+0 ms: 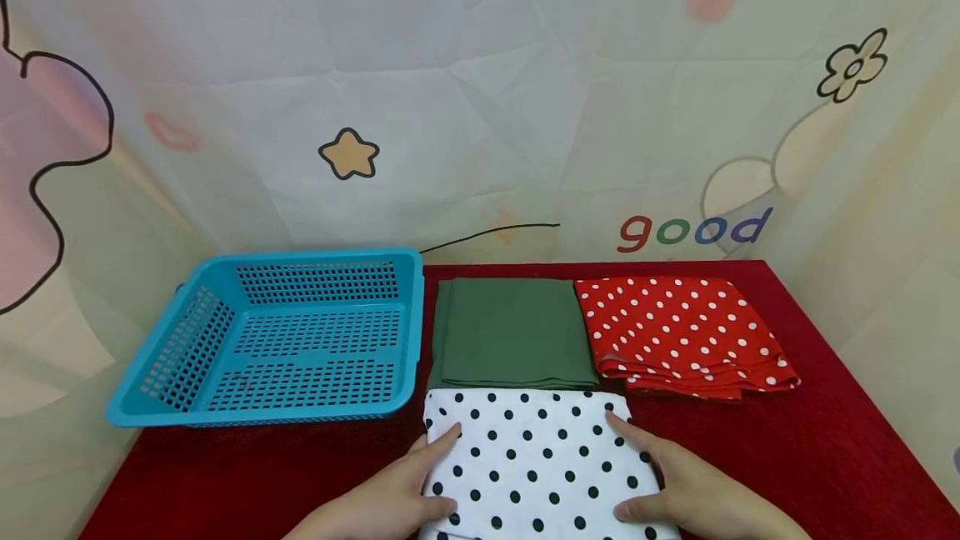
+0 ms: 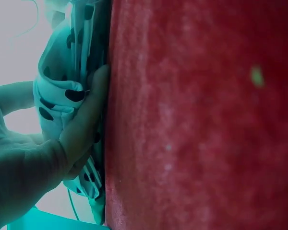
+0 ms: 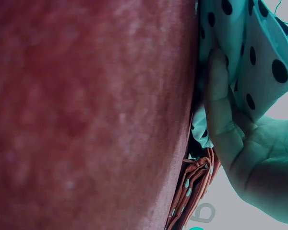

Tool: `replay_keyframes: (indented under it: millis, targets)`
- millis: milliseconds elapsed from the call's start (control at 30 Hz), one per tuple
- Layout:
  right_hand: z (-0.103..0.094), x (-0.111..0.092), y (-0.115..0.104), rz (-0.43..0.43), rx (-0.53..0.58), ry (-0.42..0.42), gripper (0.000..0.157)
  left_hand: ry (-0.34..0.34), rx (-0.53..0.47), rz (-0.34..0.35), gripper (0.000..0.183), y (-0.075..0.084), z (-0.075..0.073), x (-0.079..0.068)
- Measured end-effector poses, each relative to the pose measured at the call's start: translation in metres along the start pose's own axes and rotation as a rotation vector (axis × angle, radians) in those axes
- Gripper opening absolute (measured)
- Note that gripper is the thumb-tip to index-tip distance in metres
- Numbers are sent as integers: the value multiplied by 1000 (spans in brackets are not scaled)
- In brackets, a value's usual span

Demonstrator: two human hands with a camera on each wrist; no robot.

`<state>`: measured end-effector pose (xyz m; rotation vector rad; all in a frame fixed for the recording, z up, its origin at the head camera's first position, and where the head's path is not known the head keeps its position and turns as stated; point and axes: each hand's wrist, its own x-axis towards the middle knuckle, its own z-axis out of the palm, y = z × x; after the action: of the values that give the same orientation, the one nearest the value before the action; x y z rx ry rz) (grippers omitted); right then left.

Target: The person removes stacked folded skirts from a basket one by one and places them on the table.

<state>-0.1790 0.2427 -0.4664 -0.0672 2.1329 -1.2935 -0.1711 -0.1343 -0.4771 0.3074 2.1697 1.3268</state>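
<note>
A folded white cloth with black dots (image 1: 536, 461) lies at the near middle of the red-covered table. My left hand (image 1: 397, 490) grips its left edge, the thumb and a finger showing on top. In the left wrist view, other fingers (image 2: 86, 120) lie along the folded layers, low against the table. On the opposite edge my right hand (image 1: 693, 486) holds the same cloth, thumb and index finger on its upper face. The right wrist view shows a finger (image 3: 218, 91) low along the cloth's side, close to the table.
A blue plastic basket (image 1: 315, 336) stands at the left with nothing in it. Behind the dotted cloth lies a folded green cloth (image 1: 517, 332). To its right is a folded red cloth with white dots (image 1: 675, 327). A printed curtain (image 1: 480, 123) hangs behind the table.
</note>
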Motion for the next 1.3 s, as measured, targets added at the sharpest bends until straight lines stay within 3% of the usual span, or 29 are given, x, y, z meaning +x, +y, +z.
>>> replay_keyframes:
  millis: [267,533,700,800,1000,1133,1300]
  targets:
    - [3,2,2,18,-131,54,108,-21,97,-7,87,-5,-2,2]
    - [4,4,6,52,-210,82,113,67,305,-53,96,-4,0,7]
    - [-4,-1,8,2,-136,28,103,91,376,-65,95,0,-11,3]
    - [-13,-3,5,-57,-179,36,91,107,448,-67,93,5,-19,1]
    - [-25,-3,-9,-71,-360,190,82,151,534,-85,92,20,-31,-5]
    - [-27,-1,-22,-116,-365,253,78,159,550,-70,91,34,-36,-11]
    - [-30,6,-47,-193,-375,339,74,148,557,0,89,59,-44,-20]
